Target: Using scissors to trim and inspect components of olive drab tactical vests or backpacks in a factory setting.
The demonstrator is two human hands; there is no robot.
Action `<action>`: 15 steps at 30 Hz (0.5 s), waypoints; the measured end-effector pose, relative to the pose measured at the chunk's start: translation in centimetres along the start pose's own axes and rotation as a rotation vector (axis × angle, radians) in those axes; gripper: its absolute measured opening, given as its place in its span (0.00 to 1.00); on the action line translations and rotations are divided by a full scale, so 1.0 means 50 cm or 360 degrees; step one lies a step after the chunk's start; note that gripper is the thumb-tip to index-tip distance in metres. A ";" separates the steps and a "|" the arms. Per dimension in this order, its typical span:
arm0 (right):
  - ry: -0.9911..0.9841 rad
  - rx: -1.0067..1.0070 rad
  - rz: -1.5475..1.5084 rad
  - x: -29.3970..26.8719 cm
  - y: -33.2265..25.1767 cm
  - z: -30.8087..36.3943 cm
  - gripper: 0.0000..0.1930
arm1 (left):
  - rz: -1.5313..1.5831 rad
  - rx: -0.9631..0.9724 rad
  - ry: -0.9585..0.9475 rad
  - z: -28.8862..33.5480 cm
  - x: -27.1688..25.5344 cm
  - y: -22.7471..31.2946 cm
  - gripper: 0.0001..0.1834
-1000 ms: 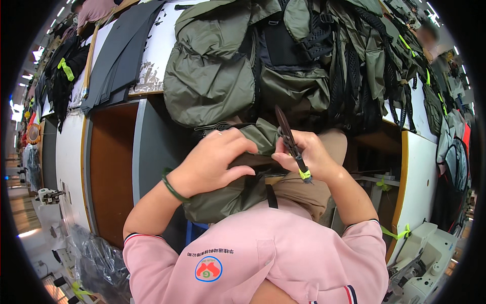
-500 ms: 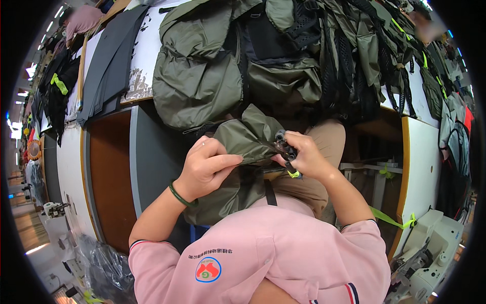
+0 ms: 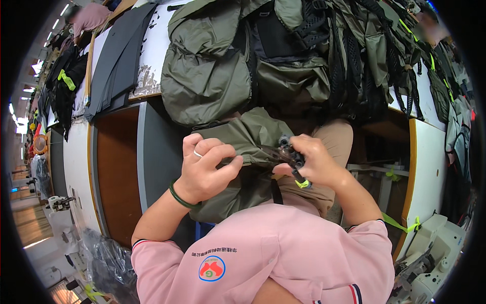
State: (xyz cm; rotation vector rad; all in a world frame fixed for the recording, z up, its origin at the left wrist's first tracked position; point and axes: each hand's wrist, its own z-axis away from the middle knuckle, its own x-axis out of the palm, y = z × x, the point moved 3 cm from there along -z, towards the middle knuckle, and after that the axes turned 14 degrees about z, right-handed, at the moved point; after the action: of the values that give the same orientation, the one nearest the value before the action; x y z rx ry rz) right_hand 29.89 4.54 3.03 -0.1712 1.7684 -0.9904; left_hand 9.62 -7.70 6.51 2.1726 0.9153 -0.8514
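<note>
An olive-green bag [image 3: 248, 134] of thin, shiny fabric lies across my lap, its upper part bunched and a seam edge facing me. My left hand [image 3: 210, 164], with a ring and a green bangle, is closed beside that edge. Its thumb and index finger come together in a pinch; whatever is between them is too small to make out. My right hand [image 3: 316, 159] grips dark thread snips [image 3: 291, 154] with a yellow-green end. Their blades point left toward the fabric, and I cannot tell whether they touch it.
Olive-and-black backpacks [image 3: 207, 81] are heaped on the white table ahead. Dark grey sheets [image 3: 119, 55] are stacked to their left. Below are open cubbies with a grey divider [image 3: 152, 152]. A sewing machine [image 3: 430, 258] stands at lower right, and clear plastic [image 3: 109, 263] lies at lower left.
My left fingers have curled in tighter and lifted off the fabric they pinched. The snips in my right hand have turned, so their blades show more. The whole view has shifted slightly.
</note>
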 end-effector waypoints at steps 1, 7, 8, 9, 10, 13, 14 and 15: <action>-0.0003 -0.0001 -0.0001 -0.013 0.006 0.000 0.18 | -0.0001 -0.0003 0.0000 0.003 -0.001 -0.001 0.11; 0.0200 -0.0299 0.0830 -0.075 0.021 0.010 0.21 | 0.0049 0.0068 0.0142 0.010 -0.008 -0.001 0.15; 0.0180 -0.0297 0.0887 -0.078 0.027 0.012 0.20 | 0.0068 0.0082 0.0145 0.009 -0.009 -0.001 0.15; 0.0179 -0.0298 0.0887 -0.079 0.027 0.010 0.20 | 0.0088 0.0096 0.0148 0.009 -0.008 0.000 0.15; 0.0179 -0.0315 0.0920 -0.082 0.025 0.009 0.19 | 0.0087 0.0094 0.0148 0.007 -0.006 0.001 0.15; 0.0178 -0.0346 0.0978 -0.088 0.019 0.004 0.19 | 0.0073 0.0080 0.0231 0.003 -0.002 0.003 0.10; 0.0176 -0.0360 0.1002 -0.087 0.018 0.004 0.18 | 0.0080 0.0078 0.0227 0.003 -0.001 0.003 0.09; 0.0175 -0.0363 0.1001 -0.087 0.018 0.003 0.18 | 0.0082 0.0074 0.0223 0.002 -0.001 0.003 0.09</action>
State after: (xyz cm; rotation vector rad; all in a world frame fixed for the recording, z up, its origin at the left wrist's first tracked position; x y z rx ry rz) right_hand 32.20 7.41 5.51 0.2905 1.8599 -0.3501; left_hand 9.67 -7.90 6.53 2.3095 0.9106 -0.7089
